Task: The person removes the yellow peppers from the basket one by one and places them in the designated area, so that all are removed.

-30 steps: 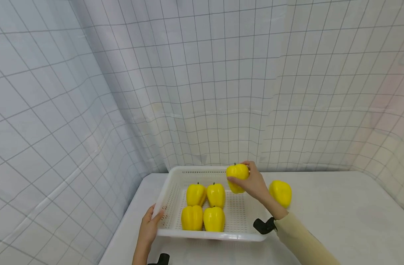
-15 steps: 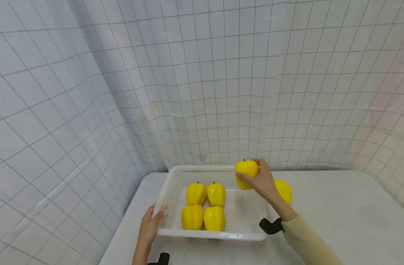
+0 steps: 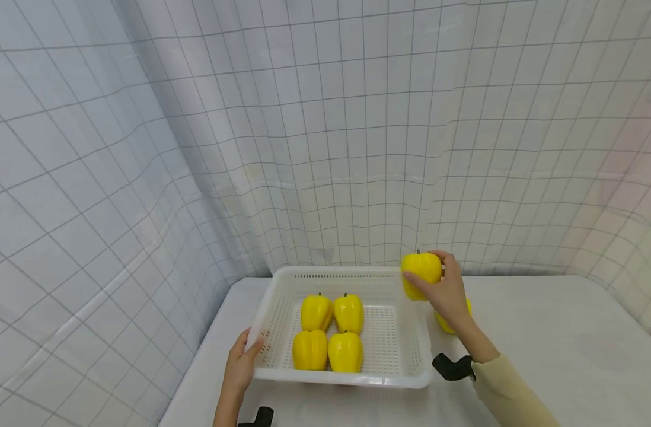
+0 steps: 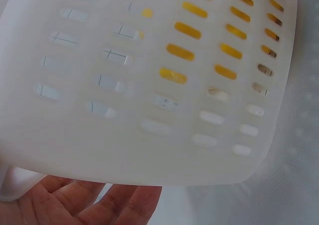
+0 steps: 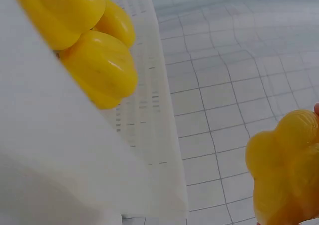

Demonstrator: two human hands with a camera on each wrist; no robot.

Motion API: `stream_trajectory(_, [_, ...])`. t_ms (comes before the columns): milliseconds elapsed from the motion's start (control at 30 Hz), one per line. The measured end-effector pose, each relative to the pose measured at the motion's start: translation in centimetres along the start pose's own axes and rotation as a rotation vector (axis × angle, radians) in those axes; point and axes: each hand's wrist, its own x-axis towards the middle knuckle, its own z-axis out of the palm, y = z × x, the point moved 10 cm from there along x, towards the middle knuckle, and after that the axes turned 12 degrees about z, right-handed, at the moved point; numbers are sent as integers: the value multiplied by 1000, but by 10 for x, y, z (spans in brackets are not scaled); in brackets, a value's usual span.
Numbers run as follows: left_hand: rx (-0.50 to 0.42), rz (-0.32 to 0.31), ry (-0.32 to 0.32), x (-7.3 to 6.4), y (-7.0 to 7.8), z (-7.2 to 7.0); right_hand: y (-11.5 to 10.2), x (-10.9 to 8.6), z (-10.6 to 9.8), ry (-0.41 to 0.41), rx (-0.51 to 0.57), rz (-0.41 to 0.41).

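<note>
My right hand (image 3: pixel 447 290) grips a yellow bell pepper (image 3: pixel 420 274), stem up, above the right rim of a white perforated basket (image 3: pixel 381 379). In the right wrist view the underside of that held pepper (image 5: pixel 284 170) shows at the lower right. My left hand (image 3: pixel 240 365) holds the basket's left rim, thumb on top; its fingers (image 4: pixel 134 205) reach beneath the edge in the left wrist view. Several yellow bell peppers (image 3: pixel 310 350) stand in two rows on the left and middle of the basket floor. Another pepper (image 3: pixel 444 324) lies on the table right of the basket, mostly hidden behind my right hand.
The table has a white cover (image 3: pixel 549 344). A white curtain with a dark grid (image 3: pixel 357 148) hangs behind and along the left side. Black wrist mounts (image 3: pixel 453 367) sit on both wrists.
My right hand has carried its pepper rightward, from over the basket's inside to its right rim. It now covers most of the pepper on the table. The left hand has stayed put.
</note>
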Motion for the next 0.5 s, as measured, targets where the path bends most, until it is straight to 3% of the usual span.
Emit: stream_trajectory(500, [-4, -5, 1, -1, -1, 0, 24, 1, -46, 140, 63, 47])
